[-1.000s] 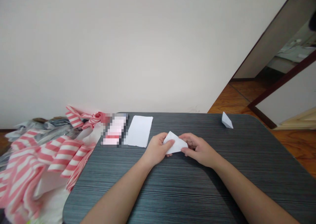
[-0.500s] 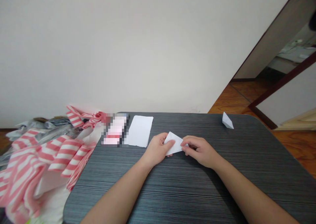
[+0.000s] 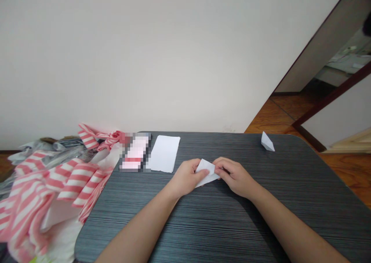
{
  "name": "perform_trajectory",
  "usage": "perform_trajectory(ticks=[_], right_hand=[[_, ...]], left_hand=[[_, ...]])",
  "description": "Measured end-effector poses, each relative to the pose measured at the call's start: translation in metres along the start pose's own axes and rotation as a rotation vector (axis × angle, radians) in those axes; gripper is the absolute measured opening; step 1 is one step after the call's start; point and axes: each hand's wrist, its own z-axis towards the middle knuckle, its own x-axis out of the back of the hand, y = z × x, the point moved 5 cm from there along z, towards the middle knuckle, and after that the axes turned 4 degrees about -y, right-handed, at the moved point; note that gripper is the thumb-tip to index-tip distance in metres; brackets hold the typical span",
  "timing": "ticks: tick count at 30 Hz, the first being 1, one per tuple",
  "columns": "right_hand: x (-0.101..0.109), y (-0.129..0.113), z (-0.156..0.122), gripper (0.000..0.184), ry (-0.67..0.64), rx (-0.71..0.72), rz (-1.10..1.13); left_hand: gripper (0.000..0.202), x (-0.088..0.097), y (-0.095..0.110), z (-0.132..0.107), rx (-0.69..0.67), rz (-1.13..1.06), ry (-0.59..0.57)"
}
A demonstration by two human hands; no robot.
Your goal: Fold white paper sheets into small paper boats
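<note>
A small folded piece of white paper (image 3: pixel 206 174) is held just above the dark striped table (image 3: pixel 220 224), near its middle. My left hand (image 3: pixel 187 178) pinches the paper's left side, thumb on top. My right hand (image 3: pixel 234 176) grips its right side with the fingers curled over the edge. Both hands are closed on the paper, and they cover part of it.
A stack of flat white paper sheets (image 3: pixel 164 153) lies at the table's far edge, beside a blurred pink-and-white item (image 3: pixel 135 152). A finished folded paper shape (image 3: pixel 266 142) sits at the far right corner. Red-and-white striped bags (image 3: pixel 49 189) pile up left of the table. A wall stands behind.
The two hands have drawn closer together, and the paper now looks narrower and more covered by the fingers. It sits slightly lower than before.
</note>
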Motion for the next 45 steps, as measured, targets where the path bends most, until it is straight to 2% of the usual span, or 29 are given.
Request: perform_trajectory(ticks=[5, 10, 14, 17, 21, 35, 40, 43, 45], right_hand=[[0.001, 0.002, 0.001, 0.012, 0.039, -0.034, -0.042], [0.005, 0.007, 0.001, 0.014, 0.096, -0.11, -0.089], [0.008, 0.009, 0.0, 0.016, 0.119, -0.179, -0.111], [0.008, 0.01, 0.001, 0.016, 0.126, -0.198, -0.11], [0.007, 0.012, 0.0, 0.017, 0.123, -0.226, -0.089], [0.007, 0.01, -0.001, 0.015, 0.133, -0.213, -0.105], [0.007, 0.006, 0.0, 0.015, 0.12, -0.191, -0.099], [0.003, 0.011, -0.002, 0.015, 0.114, -0.21, -0.017], [0.0, 0.018, -0.005, 0.014, 0.153, -0.242, 0.122]], left_hand=[[0.024, 0.001, 0.007, -0.002, -0.052, 0.102, -0.002], [0.038, -0.003, 0.008, -0.003, -0.058, -0.121, -0.108], [0.063, -0.002, 0.013, -0.004, -0.129, -0.091, -0.068], [0.051, -0.002, 0.011, -0.004, -0.071, -0.031, -0.043], [0.037, -0.004, 0.005, -0.003, 0.007, -0.059, -0.082], [0.026, -0.005, 0.004, 0.0, 0.022, -0.174, -0.089], [0.024, -0.005, 0.002, -0.001, 0.035, -0.123, -0.058], [0.023, -0.004, 0.0, -0.001, 0.046, -0.102, -0.036], [0.024, -0.003, 0.0, -0.001, 0.044, -0.114, -0.033]])
